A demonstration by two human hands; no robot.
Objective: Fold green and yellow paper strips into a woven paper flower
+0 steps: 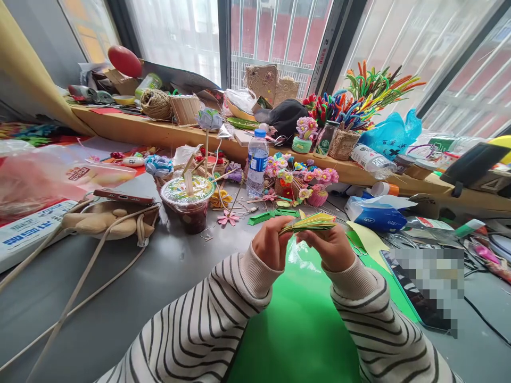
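Nearest to us, two sleeves in black and cream stripes reach forward over a bright green sheet (303, 319) that lies on the grey desk (120, 298). We see the left hand (272, 243) closed around the near end of a folded stack of yellow and green paper (309, 223), fingers curled over it. The right hand (333, 246) pinches the same stack from below and beside, thumb on top. The paper is held flat, up off the desk, just above the green sheet, between the two hands

To the right of the hands lies a pale yellow sheet (369, 240), and past it a blue tissue pack (377, 217). To the left sits a beige bag (107, 222) with long straps trailing across the desk, and a phone (123, 197) rests on top of it. Just beyond stands a plastic cup (188, 202) with a printed lid and a dark drink inside. Small green paper pieces (266, 216) and a pink flower (228, 217) lie between the cup and the hands

Further off stands a water bottle (257, 162) with a blue cap, near a cluster of little pipe-cleaner flower pots (301, 181). On the wooden sill (131, 127) behind we see a ball of twine (155, 103), a basket of coloured pipe cleaners (355, 101) and a blue plastic bag (393, 133)
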